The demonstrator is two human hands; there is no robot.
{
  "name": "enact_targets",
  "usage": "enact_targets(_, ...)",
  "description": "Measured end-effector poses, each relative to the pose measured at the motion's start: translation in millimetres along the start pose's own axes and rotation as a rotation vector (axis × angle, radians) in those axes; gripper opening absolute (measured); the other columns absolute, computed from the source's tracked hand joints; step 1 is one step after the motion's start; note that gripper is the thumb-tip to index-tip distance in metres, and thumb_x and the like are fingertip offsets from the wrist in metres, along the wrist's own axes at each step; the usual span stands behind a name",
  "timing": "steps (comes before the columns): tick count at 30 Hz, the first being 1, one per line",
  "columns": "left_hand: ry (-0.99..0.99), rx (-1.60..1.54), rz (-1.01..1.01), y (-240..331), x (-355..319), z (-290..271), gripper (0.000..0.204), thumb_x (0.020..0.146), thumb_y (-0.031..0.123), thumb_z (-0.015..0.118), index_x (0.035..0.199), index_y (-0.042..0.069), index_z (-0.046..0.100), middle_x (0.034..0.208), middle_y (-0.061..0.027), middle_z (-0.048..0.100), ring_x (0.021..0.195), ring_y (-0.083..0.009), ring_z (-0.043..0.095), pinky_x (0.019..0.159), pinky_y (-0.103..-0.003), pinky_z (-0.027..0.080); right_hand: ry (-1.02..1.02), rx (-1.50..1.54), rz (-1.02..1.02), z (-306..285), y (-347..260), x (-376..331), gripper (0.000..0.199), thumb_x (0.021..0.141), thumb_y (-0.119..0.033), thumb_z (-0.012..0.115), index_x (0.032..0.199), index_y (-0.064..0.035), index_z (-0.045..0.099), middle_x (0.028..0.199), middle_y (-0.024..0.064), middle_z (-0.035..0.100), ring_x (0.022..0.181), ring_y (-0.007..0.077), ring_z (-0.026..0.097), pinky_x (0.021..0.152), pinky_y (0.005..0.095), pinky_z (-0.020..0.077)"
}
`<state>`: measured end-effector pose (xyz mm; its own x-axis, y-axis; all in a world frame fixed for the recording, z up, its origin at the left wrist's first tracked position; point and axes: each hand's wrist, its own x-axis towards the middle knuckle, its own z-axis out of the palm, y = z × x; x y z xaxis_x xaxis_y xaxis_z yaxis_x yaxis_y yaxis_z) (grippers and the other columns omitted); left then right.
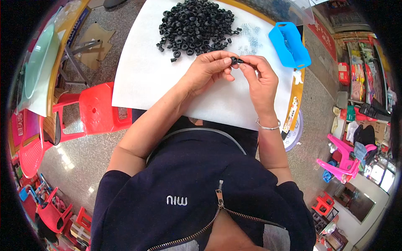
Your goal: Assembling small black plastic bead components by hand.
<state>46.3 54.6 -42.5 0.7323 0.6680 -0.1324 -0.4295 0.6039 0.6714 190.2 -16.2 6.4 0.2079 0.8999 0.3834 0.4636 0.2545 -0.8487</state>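
Note:
My left hand (pixel 209 67) and my right hand (pixel 260 77) meet above a white sheet (pixel 146 75) on the table. Between their fingertips they pinch one small black ring-shaped part (pixel 235 60). A large heap of the same black rings (pixel 194 26) lies on the sheet just beyond my hands. Small shiny metal pieces (pixel 251 37) are scattered to the right of the heap. A silver bangle (pixel 268 124) circles my right wrist.
A blue plastic basket (pixel 289 45) stands at the table's right edge. A red plastic stool (pixel 98 109) is on the floor to my left, more red and pink chairs (pixel 345 161) stand around. A green-topped table (pixel 35 67) is at far left.

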Motion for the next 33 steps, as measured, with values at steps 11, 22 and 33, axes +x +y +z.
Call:
enact_targets(11, 0.008, 0.023, 0.007, 2.5, -2.4, 2.9, 0.026, 0.09, 0.016, 0.058, 0.111, 0.0, 0.06, 0.079, -0.0035, 0.06, 0.067, -0.011, 0.059, 0.066, -0.021, 0.05, 0.031, -0.227, -0.055, 2.5, -5.0, -2.5, 0.009, 0.084, -0.006, 0.062, 0.091, -0.0013, 0.064, 0.079, 0.009, 0.063, 0.073, 0.0205, 0.06, 0.064, 0.0304, 0.0478)
enact_targets(22, 0.047, 0.192, 0.047, -3.6, 0.3, 1.9, 0.024, 0.091, 0.013, 0.057, 0.11, -0.002, 0.06, 0.088, -0.0056, 0.064, 0.067, -0.0115, 0.06, 0.067, -0.023, 0.051, -0.037, -0.475, -0.223, -1.1, -3.6, 0.0, 0.009, 0.081, -0.008, 0.064, 0.087, -0.0021, 0.061, 0.075, 0.0094, 0.059, 0.07, 0.0249, 0.057, 0.061, 0.0343, 0.046)
enact_targets(33, 0.079, 0.486, 0.152, -5.5, -3.0, 7.8, 0.022, 0.092, 0.011, 0.054, 0.109, -0.003, 0.06, 0.089, -0.0059, 0.064, 0.068, -0.0119, 0.061, 0.066, -0.023, 0.051, -0.072, -0.668, -0.31, 0.8, 4.7, -7.7, 0.01, 0.083, -0.006, 0.062, 0.091, -0.0008, 0.059, 0.077, 0.0107, 0.06, 0.07, 0.026, 0.057, 0.06, 0.036, 0.0458)
